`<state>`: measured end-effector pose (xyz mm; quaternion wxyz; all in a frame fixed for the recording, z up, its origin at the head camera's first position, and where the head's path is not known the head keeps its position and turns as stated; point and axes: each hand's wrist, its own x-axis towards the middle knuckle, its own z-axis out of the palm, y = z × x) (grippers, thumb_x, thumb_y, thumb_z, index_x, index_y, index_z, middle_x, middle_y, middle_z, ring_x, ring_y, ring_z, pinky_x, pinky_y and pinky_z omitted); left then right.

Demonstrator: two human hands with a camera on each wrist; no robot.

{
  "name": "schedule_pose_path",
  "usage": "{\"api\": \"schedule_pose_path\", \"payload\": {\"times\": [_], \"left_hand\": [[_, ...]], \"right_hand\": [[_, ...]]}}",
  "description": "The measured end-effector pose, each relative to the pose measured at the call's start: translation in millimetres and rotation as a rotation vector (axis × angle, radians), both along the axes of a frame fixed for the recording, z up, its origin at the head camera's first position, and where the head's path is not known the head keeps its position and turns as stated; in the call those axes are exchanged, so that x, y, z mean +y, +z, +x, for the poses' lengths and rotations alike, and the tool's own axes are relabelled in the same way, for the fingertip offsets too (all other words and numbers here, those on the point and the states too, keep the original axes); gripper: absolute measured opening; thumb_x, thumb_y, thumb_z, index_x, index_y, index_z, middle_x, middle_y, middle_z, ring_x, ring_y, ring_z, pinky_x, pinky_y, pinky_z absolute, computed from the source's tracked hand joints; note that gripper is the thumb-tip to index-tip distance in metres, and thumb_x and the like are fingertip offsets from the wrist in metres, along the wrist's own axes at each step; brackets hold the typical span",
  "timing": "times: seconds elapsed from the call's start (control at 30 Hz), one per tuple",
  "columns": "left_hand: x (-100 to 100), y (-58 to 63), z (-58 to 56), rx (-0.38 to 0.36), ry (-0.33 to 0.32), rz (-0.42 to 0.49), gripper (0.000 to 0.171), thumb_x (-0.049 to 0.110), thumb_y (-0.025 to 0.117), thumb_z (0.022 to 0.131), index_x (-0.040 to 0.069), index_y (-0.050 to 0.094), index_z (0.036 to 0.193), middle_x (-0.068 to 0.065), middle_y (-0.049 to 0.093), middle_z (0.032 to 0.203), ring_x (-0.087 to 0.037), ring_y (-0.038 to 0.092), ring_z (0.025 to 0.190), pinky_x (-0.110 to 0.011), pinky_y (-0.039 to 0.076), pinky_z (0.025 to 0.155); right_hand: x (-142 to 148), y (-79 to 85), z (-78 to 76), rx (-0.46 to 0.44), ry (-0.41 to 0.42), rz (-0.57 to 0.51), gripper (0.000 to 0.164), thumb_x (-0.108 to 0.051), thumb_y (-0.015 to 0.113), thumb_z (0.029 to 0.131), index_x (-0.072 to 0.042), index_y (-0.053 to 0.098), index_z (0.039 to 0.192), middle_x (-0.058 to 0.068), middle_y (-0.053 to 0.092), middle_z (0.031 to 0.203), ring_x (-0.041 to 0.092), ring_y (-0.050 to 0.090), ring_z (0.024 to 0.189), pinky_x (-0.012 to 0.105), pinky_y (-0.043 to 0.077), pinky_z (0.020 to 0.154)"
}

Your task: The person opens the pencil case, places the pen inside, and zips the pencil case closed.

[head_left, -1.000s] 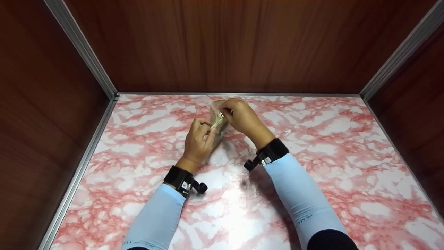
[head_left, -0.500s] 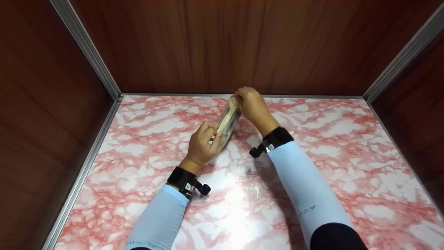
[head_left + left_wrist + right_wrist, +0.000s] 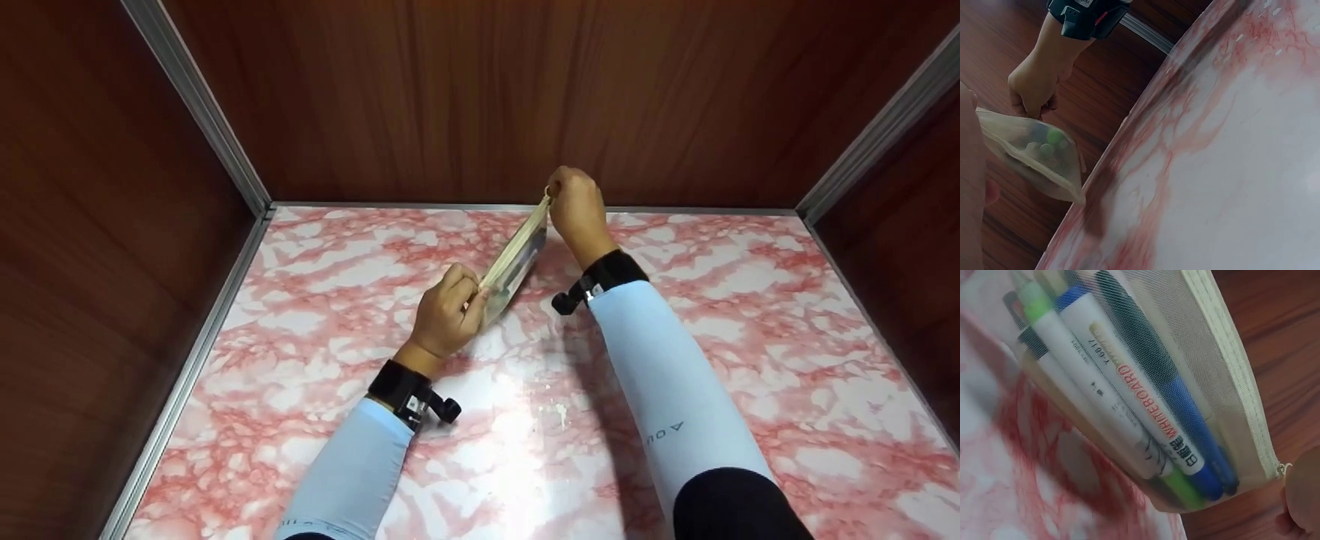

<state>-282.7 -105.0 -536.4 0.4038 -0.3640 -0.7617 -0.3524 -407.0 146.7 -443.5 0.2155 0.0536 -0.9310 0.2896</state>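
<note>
A beige mesh pencil case [image 3: 523, 253] is held up above the table, stretched between both hands. My left hand [image 3: 448, 309] pinches its near end by the zip edge. At the far end my right hand [image 3: 581, 214] grips the zipper pull [image 3: 1282, 470], and the zip [image 3: 1235, 377] runs closed along the top edge. Through the mesh, the right wrist view shows a whiteboard marker [image 3: 1134, 391] with a blue cap, a white pen [image 3: 1064, 343] with green parts, and a blue pen [image 3: 1190, 405] with a dark grip. Fingers partly cover both ends of the case.
The table [image 3: 300, 322] has a red and white marbled top. A dark wooden wall [image 3: 450, 97] rises right behind the case, with more panels at left and right. Small pale flecks [image 3: 556, 412] lie on the table.
My right hand has pulled the zipper away toward the back right, and the case's opening has closed into a straight edge. My left hand has kept its pinch and shifted slightly right.
</note>
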Motion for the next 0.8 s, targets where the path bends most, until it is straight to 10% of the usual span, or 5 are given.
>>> {"api": "schedule_pose_path", "payload": {"times": [0.5, 0.8], "left_hand": [[3.7, -5.0, 2.2, -0.082, -0.096, -0.069, 0.020, 0.009, 0.072, 0.105, 0.005, 0.058, 0.091, -0.009, 0.058, 0.091, -0.019, 0.055, 0.065, -0.032, 0.053, 0.054], [9.9, 1.4, 7.9, -0.049, -0.065, -0.171, 0.016, 0.014, 0.075, 0.105, 0.004, 0.063, 0.100, -0.010, 0.062, 0.096, -0.022, 0.058, 0.066, -0.037, 0.058, 0.057]], "right_hand": [[5.4, -18.4, 13.5, -0.269, 0.087, -0.487, 0.044, -0.012, 0.064, 0.111, 0.011, 0.065, 0.147, 0.029, 0.076, 0.127, 0.039, 0.085, 0.100, 0.027, 0.069, 0.075], [-11.1, -15.0, 56.1, -0.386, 0.008, -0.239, 0.043, -0.050, 0.081, 0.096, -0.011, 0.073, 0.078, 0.002, 0.071, 0.074, 0.016, 0.064, 0.063, 0.027, 0.052, 0.056]]}}
